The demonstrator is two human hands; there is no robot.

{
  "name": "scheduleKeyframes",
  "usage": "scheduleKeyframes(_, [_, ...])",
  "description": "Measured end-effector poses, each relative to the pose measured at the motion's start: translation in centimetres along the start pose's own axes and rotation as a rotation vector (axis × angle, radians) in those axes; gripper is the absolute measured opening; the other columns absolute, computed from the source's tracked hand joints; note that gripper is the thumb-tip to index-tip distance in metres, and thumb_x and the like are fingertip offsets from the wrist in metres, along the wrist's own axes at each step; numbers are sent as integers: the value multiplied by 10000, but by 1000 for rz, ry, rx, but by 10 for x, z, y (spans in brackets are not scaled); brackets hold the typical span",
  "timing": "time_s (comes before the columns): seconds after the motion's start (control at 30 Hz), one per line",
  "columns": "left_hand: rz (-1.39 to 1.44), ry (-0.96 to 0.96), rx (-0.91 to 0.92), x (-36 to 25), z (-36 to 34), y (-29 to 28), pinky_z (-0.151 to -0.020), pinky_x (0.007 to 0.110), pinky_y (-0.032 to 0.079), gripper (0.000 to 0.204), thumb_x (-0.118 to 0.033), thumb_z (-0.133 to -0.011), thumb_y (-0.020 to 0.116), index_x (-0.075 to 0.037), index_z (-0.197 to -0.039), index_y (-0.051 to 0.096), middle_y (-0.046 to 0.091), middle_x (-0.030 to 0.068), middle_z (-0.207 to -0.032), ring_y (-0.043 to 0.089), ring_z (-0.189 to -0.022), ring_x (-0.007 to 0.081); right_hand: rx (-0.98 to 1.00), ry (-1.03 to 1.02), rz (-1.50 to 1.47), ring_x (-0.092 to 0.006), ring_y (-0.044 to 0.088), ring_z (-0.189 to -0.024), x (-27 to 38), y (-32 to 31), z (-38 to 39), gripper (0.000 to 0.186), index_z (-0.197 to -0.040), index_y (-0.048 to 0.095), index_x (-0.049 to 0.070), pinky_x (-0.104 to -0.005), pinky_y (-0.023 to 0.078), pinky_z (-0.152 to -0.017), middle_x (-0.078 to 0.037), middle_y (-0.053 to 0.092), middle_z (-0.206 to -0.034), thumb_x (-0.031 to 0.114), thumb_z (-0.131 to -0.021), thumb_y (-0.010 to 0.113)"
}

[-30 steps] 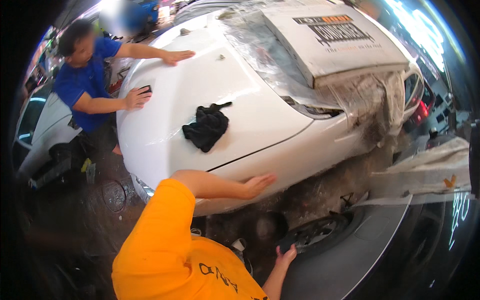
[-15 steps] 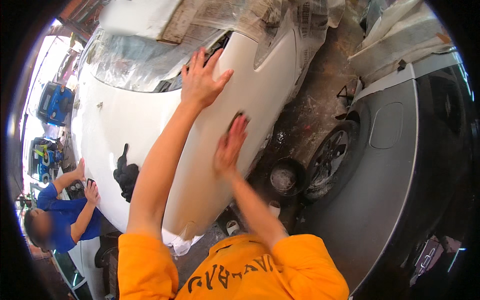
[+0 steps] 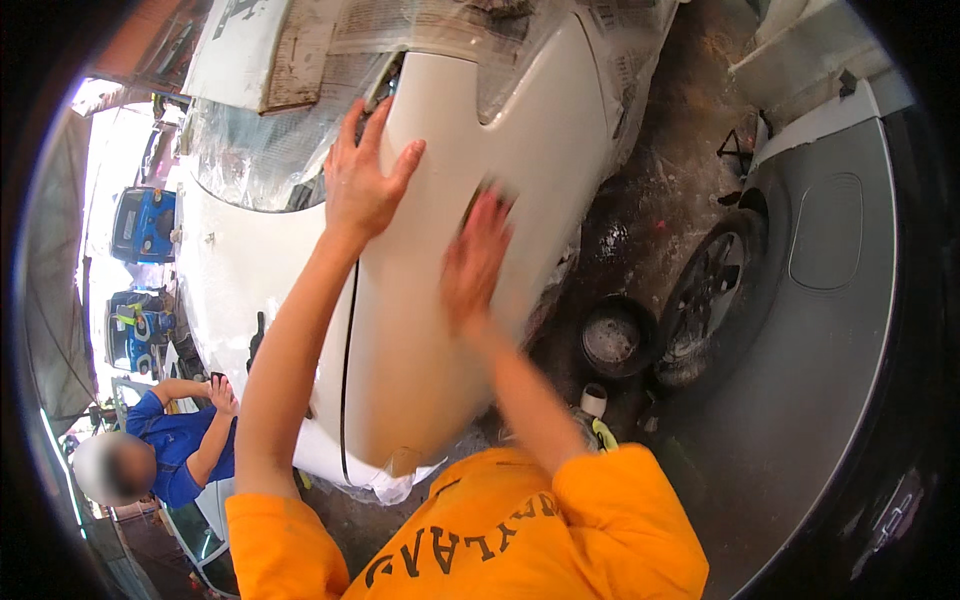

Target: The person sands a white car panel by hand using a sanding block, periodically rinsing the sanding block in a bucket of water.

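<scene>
A white car fender (image 3: 420, 290), with a brownish smear over its lower part, lies under both my hands. My left hand (image 3: 362, 185) rests on it with fingers spread, near the masked windshield corner, holding nothing. Blurred by motion, my right hand (image 3: 475, 265) presses a thin dark pad (image 3: 492, 192) against the fender; the pad shows only at the fingertips, and the rest is hidden under the hand. On the white hood (image 3: 250, 240), a black cloth (image 3: 257, 340) is mostly hidden behind my left forearm.
Newspaper and plastic film (image 3: 400, 30) cover the windshield area, with a cardboard box (image 3: 290, 60) on top. To my right are a black bucket (image 3: 612, 338) on the wet floor and a grey car (image 3: 760, 380). A person in blue (image 3: 180, 450) stands at left.
My right hand has slid a little over the fender with the pad; my left hand stays on the panel. The view has shifted. The person in blue has brought both hands together.
</scene>
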State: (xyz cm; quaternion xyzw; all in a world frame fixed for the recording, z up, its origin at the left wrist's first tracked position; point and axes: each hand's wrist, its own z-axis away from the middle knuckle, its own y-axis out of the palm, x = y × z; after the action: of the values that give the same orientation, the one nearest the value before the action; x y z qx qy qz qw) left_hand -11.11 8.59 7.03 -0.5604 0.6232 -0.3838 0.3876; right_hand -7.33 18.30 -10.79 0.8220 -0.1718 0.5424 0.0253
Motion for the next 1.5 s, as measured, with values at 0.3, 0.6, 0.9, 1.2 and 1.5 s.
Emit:
scheduleKeyframes(0.3, [96, 18, -25, -20, -16, 0, -1086, 509, 386, 647, -495, -924, 635, -147, -1454, 507, 398, 200, -1523, 460, -1342, 417, -8, 36, 98, -402, 120, -1534, -60, -35, -212, 673, -1597, 158, 31, -601, 97, -1215, -163, 149, -1671, 290, -1038, 429])
scheduleKeyframes(0.6, [51, 5, 1, -14, -5, -1, -1083, 480, 407, 623, -426, -943, 624, -85, -1448, 493, 399, 202, -1521, 476, -1328, 428, 141, 17, 65, -426, 127, -1528, -8, -24, -25, 692, -1599, 166, 39, -643, 102, -1193, -191, 138, -1667, 368, -1041, 411])
scheduleKeyframes(0.9, [74, 11, -21, -10, -6, -1, -1065, 526, 403, 640, -456, -908, 664, -141, -1444, 514, 415, 211, -1497, 478, -1313, 438, 106, 68, 58, -426, 141, -1526, 2, -22, -59, 690, -1596, 180, 34, -630, 145, -1195, -191, 141, -1667, 283, -1013, 453])
scheduleKeyframes(1.2, [106, 15, -32, -17, -11, 3, -1073, 523, 389, 634, -452, -910, 666, -161, -1451, 511, 412, 202, -1505, 465, -1328, 427, 72, 106, 104, -426, 118, -1530, -58, -38, -245, 702, -1600, 163, 46, -640, 125, -1195, -196, 135, -1666, 298, -1015, 458])
scheduleKeyframes(1.5, [77, 23, -18, -8, -2, -2, -1075, 525, 387, 625, -434, -910, 666, -149, -1444, 514, 410, 211, -1500, 466, -1324, 430, 144, 97, 102, -415, 109, -1534, -22, -24, -133, 695, -1596, 158, 19, -621, 118, -1203, -186, 92, -1675, 331, -1030, 416])
